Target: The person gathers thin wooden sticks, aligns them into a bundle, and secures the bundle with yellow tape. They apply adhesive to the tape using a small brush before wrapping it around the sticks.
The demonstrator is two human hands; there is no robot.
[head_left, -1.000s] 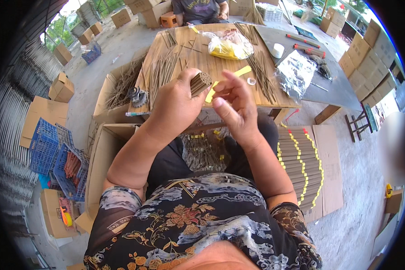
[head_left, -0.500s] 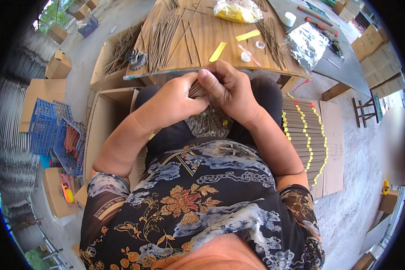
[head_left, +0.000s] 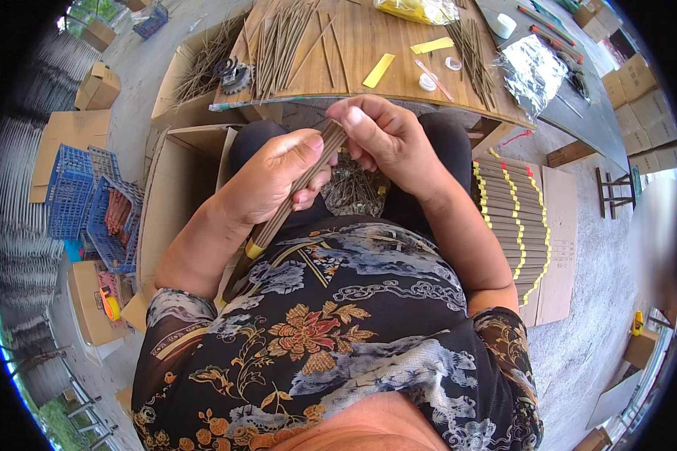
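Note:
A slanting bundle of thin brown incense sticks (head_left: 284, 213) lies in the grip of my left hand (head_left: 287, 167), its thumb along the top and fingers wrapped underneath. A yellow band (head_left: 254, 249) circles the bundle near its lower end, close to my shirt. At the upper end is my right hand (head_left: 387, 143), thumb and forefinger pinched together beside the stick tips. Whatever sits in that pinch is hidden by the fingers. Past my hands, loose incense sticks (head_left: 282, 52) and yellow paper strips (head_left: 379, 70) are spread over the wooden table (head_left: 387, 37).
To my right, banded stick bundles (head_left: 510, 218) lie in a row on cardboard. An open carton (head_left: 180, 195) stands at my left, with blue crates (head_left: 71, 188) beyond it. The table also bears a round metal part (head_left: 235, 77), a small white lid (head_left: 427, 82) and crumpled foil (head_left: 532, 71).
The bundle has come into fuller sight, tilted down toward my left, with its yellow band showing. My left hand has shifted lower along it, and my right has drawn slightly apart.

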